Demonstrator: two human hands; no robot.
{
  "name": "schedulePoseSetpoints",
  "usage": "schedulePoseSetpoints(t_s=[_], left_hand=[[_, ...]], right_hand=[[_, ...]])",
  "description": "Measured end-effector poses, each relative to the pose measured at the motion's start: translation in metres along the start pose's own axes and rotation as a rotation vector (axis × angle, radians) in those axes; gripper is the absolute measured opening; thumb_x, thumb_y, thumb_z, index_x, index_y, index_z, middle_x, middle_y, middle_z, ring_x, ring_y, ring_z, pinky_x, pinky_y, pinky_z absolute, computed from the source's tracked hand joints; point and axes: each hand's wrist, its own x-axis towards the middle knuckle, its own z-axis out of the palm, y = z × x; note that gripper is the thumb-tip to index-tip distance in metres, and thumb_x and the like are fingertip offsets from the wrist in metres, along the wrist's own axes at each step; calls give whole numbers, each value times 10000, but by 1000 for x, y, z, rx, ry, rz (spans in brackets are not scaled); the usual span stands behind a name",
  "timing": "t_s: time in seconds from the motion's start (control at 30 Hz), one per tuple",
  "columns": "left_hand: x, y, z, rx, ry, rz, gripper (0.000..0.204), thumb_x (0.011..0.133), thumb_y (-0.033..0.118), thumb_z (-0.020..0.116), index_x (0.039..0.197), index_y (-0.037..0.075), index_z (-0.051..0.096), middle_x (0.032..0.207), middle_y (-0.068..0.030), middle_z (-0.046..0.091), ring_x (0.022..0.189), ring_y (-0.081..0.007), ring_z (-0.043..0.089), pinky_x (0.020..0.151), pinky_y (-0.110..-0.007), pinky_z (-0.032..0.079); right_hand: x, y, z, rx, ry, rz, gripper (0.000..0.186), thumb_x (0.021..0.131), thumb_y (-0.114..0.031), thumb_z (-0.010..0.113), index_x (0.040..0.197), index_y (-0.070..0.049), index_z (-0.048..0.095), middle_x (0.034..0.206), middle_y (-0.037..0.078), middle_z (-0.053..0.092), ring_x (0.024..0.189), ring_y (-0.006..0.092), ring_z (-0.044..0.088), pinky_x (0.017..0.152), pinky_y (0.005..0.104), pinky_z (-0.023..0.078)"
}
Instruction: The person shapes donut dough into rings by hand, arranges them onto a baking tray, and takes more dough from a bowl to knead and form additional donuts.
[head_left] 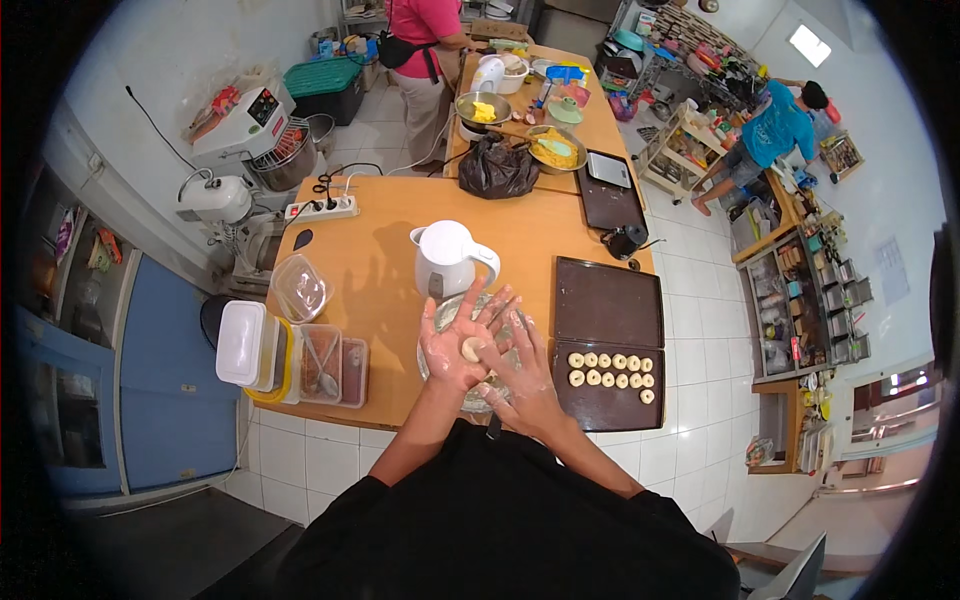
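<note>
The left hand (447, 352) is lying palm up and widely spread above the near edge of the bench (370, 240), carrying a small pale dough piece (470, 349) on its palm without gripping it. The right hand (522, 378) is facing it, fingers loosely extended and grasping nothing; one finger is meeting the piece's right edge, though the pressure is not readable. Both hands are showing a whitish coating.

A bowl (423, 350) is standing beneath them, largely hidden, with a white kettle (447, 255) just beyond.

At the bench's near right corner, a dark tray (605, 412) is bearing finished-looking dough rings (607, 380) in two rows, plus one nearer its right edge.

In my judgement, the person is shaping a single piece by hand. The next move is probably calling for light, even finger pressure, with the left palm staying level; heavy pressing would be risking a flattened or torn piece.
</note>
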Motion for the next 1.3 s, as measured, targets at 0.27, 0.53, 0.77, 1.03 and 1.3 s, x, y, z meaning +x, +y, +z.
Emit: schedulePoseSetpoints(t_s=[0.27,0.53,0.77,1.03,1.3], left_hand=[[-3,-4,-2,14,24,-12,866,892,754,302,1541,180,304,1569,-202,255,1441,-374,260,1091,-590,332],[-3,-7,1,39,-23,-31,895,879,781,291,1552,192,285,1582,-197,229,1458,-372,223,1118,-589,287],[-4,-5,-5,79,0,-36,890,874,793,275,1555,219,281,1583,-192,238,1463,-368,220,1110,-586,288],[-6,-5,-3,30,32,-62,894,873,801,268,1560,228,262,1592,-196,231,1462,-376,229,1106,-600,293],[-4,-7,-12,-4,-15,-81,923,861,816,283,1561,216,253,1590,-201,229,1463,-375,230,1114,-605,293]], right_hand=[[-4,-4,1,-99,-67,43,547,889,-384,632,1405,-224,543,1569,297,165,1394,583,159,1114,660,189],[-14,-9,11,-159,-107,91,561,915,-441,591,1436,-250,502,1577,302,117,1411,577,109,1073,745,109],[-19,-10,14,-158,-114,157,585,923,-484,569,1462,-281,465,1551,311,169,1407,577,124,1054,763,106],[-11,-7,10,-202,-130,203,582,930,-491,549,1458,-259,471,1580,302,97,1421,565,79,1071,752,46],[-10,-9,13,-167,-139,172,529,918,-482,572,1394,-253,548,1579,282,120,1437,539,67,1055,769,34]])
